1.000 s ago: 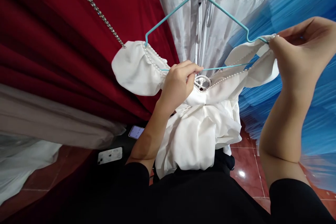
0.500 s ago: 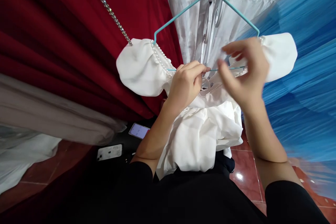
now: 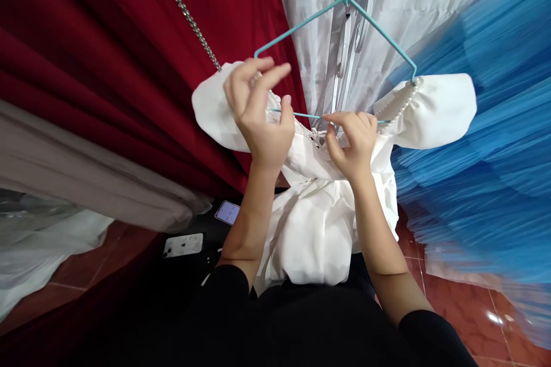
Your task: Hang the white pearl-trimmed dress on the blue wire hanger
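A white dress [image 3: 318,241] with puffed sleeves and a pearl-beaded neckline hangs on a light blue hanger [image 3: 379,28]. My left hand [image 3: 262,114] is raised in front of the sleeve at the left, its fingers spread and slightly bent, with no item visible in them. At the middle of the neckline, my right hand [image 3: 353,140] has thumb and forefinger drawn close together beside the hanger's lower bar. Whatever lies between those fingertips is too small to make out. White loops or cord show at the neckline, left of the right hand.
Red drapery [image 3: 129,69] hangs at the left and blue tulle [image 3: 486,143] at the right. A silvery beaded strand [image 3: 185,8] runs down to the left sleeve. Low on the left, a white phone [image 3: 183,245] and another phone with a lit screen [image 3: 227,212] lie on a black surface.
My left hand has left the neckline's middle, moving left and up while its fingers opened. My right hand has come down and left to the neckline, its fingers closing. The dress has shifted slightly.
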Demonstrator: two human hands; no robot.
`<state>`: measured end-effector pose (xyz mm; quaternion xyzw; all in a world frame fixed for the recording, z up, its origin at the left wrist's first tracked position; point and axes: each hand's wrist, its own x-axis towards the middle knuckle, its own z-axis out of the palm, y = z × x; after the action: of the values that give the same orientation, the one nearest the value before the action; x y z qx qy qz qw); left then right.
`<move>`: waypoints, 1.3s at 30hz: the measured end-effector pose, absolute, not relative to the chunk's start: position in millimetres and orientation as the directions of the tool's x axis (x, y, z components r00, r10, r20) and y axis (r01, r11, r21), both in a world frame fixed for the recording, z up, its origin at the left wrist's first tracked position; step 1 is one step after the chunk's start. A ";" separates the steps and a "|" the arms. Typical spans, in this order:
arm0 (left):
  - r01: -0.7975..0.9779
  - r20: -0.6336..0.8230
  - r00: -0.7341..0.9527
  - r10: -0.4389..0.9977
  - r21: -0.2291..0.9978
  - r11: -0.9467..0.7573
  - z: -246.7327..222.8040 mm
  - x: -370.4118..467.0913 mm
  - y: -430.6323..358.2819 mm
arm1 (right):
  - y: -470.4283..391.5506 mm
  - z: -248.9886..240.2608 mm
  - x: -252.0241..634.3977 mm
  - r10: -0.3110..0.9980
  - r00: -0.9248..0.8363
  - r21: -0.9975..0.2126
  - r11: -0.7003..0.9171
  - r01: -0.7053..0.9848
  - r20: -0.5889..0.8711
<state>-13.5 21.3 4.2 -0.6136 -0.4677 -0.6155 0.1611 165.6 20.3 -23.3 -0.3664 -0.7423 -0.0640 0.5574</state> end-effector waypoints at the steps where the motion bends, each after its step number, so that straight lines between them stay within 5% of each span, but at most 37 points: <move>1: 0.786 0.923 -0.196 0.331 0.350 -0.509 3.5 -23.2 29.0 | 19.2 -23.9 162.6 0.470 -0.111 -0.310 0.724 0.616 0.876; 5: 0.690 0.957 -0.245 0.157 0.286 -0.665 -4.5 -67.8 67.8 | 20.3 -25.3 163.4 0.491 -0.133 -0.319 0.724 0.612 0.861; 9: 0.602 0.895 -0.340 0.288 0.443 -0.664 -9.0 -115.1 92.8 | 24.3 -24.0 173.3 0.502 -0.167 -0.313 0.731 0.607 0.849; 15: 0.632 0.874 -0.451 0.181 0.456 -0.627 -24.5 -167.8 87.6 | 23.5 -21.0 181.6 0.493 -0.198 -0.309 0.760 0.572 0.847; 20: 0.620 0.839 -0.487 0.241 0.527 -0.581 -60.7 -138.6 53.2 | 22.0 -21.8 179.2 0.521 -0.215 -0.346 0.770 0.535 0.826; 23: 0.609 0.837 -0.419 0.353 0.547 -0.575 -67.9 -90.9 25.4 | 23.4 -23.6 174.1 0.523 -0.195 -0.361 0.769 0.528 0.830; 27: 0.656 0.916 -0.323 0.240 0.399 -0.641 -44.9 -29.5 1.4 | 23.5 -24.4 169.4 0.541 -0.160 -0.383 0.745 0.546 0.826; 32: 0.679 0.837 0.022 0.547 0.390 -0.622 -13.4 5.2 1.4 | 15.9 -22.6 172.9 0.517 -0.169 -0.346 0.747 0.568 0.839; 39: 0.638 0.809 -0.019 0.587 0.462 -0.616 -11.8 22.5 -4.6 | -5.5 6.9 193.3 0.424 -0.078 -0.314 0.771 0.554 0.902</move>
<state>22.5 -4.6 -11.8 -0.6998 -0.4378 -0.5640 0.0228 193.3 -5.5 6.9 -0.3337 -0.7321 -0.0549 0.5913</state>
